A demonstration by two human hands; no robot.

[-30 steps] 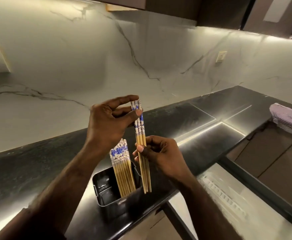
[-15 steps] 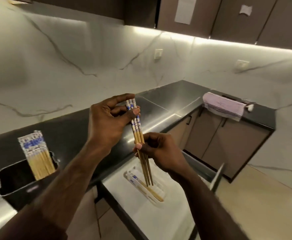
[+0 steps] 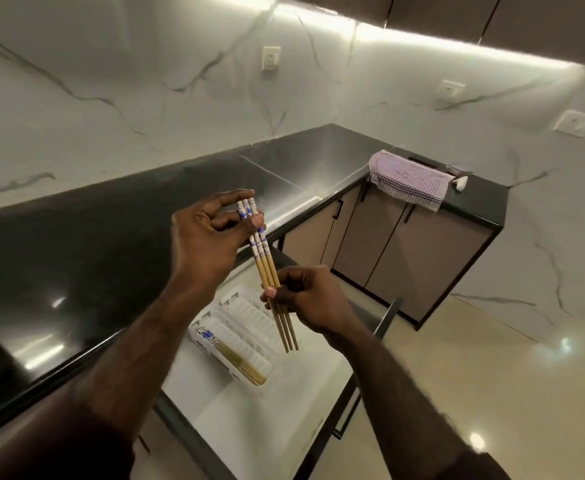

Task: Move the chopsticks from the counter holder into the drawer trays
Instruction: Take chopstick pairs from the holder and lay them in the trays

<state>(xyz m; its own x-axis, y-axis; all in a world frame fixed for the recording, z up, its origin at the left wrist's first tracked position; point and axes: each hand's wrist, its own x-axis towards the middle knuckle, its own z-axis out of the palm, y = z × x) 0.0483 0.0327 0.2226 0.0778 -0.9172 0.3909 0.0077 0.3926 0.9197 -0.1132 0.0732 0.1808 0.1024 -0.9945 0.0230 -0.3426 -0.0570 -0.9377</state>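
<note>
Three blue-patterned bamboo chopsticks point(image 3: 267, 268) are gripped by left hand point(image 3: 211, 237) and right hand point(image 3: 310, 296) above the white plastic drawer tray point(image 3: 249, 317); some already lie inside it, these not yet placed.

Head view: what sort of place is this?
Most likely a home kitchen: a dark counter against marble-look walls, base cabinets with a towel draped over them, and an open drawer holding white trays.

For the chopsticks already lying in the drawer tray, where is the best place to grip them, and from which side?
Probably the patterned ends of the chopsticks in the tray, pinched from above. They lie flat along a slot of the white tray, whose walls block a sideways approach, and that end lies uncovered near the counter.
</note>
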